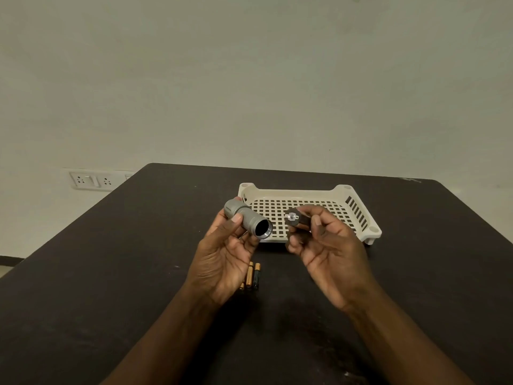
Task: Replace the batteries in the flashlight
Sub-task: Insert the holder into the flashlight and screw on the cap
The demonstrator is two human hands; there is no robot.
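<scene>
My left hand (222,262) holds the grey flashlight body (245,219) above the table, its open dark end turned toward the right. My right hand (330,245) grips a dark battery holder (297,219) between thumb and fingers, its metal contact end facing the open tube a short gap away. On the black table (111,273) under my left hand lie loose gold-and-black batteries (253,275), side by side, partly hidden by the palm.
A cream slotted plastic tray (358,207) stands on the table just beyond both hands. A wall socket panel (90,179) sits on the wall at the left, behind the table's far left corner.
</scene>
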